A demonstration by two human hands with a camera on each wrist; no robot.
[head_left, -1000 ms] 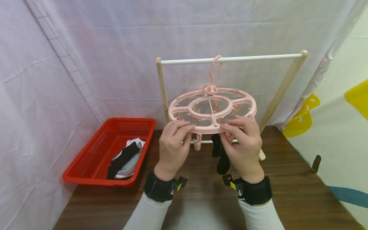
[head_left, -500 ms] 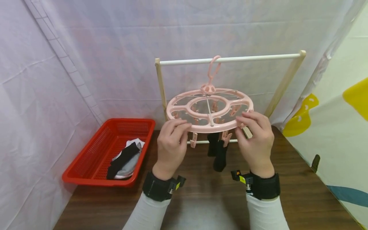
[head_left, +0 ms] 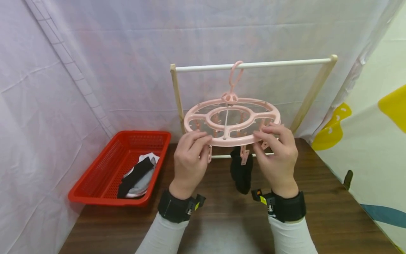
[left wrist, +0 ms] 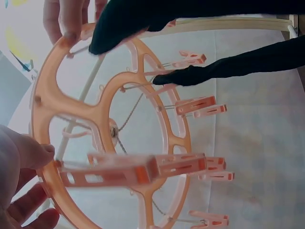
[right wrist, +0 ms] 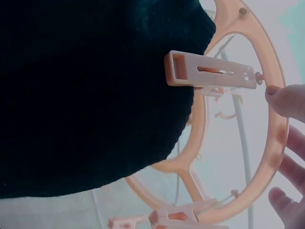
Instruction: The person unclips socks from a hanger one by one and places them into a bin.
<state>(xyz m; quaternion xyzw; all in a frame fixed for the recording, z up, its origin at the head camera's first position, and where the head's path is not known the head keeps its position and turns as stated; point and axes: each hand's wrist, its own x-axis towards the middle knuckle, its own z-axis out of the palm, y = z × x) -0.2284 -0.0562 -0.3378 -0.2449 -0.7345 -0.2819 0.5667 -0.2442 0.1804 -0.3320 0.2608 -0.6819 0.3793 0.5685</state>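
A round pink clip hanger (head_left: 233, 142) hangs by its hook from the rack's white bar. My left hand (head_left: 189, 160) pinches the front left of its rim between thumb and fingers. On the front right, my right hand (head_left: 278, 158) pinches the same rim, thumb on the near face in the right wrist view. Between the hands a pink clip (right wrist: 214, 70) grips a black sock (right wrist: 95, 105) by its cuff. A second black sock (left wrist: 233, 62) hangs farther back in the left wrist view. Several clips (left wrist: 195, 105) dangle with nothing in them.
A red plastic basket (head_left: 114, 201) stands on the left of the brown wooden table (head_left: 330, 211). Black, grey and white socks (head_left: 139, 176) lie inside it. The rack (head_left: 312, 93) has wooden side posts, and a white cloth (head_left: 136, 46) hangs behind it.
The hanger has turned, its front rim and clipped sock shifting left. My right hand moved right along the rim, then slightly back left. The left hand stayed almost in place.
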